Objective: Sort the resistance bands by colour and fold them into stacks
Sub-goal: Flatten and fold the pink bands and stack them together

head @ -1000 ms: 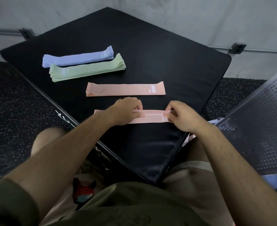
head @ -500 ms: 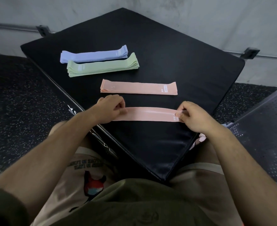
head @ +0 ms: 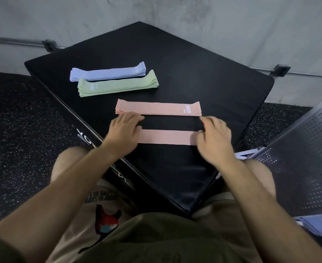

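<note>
A single pink band [head: 167, 137] lies flat and stretched out on the black mat [head: 194, 76] in front of me. My left hand [head: 124, 130] holds its left end and my right hand [head: 215, 138] holds its right end, with each thumb on the band. The fingertips of my left hand reach the near edge of the pink stack [head: 158, 109], which lies just beyond the band. Farther back on the left are a green stack [head: 118, 85] and a purple stack [head: 107, 72], side by side.
The mat tops a black box whose corner points at my lap. A perforated grey metal panel [head: 298, 158] stands at my right. Speckled rubber floor [head: 23, 139] lies to the left, and a grey wall is behind.
The pink band went from bunched between close hands to pulled out full length. Both hands moved apart to its ends and carried it closer to the pink stack.
</note>
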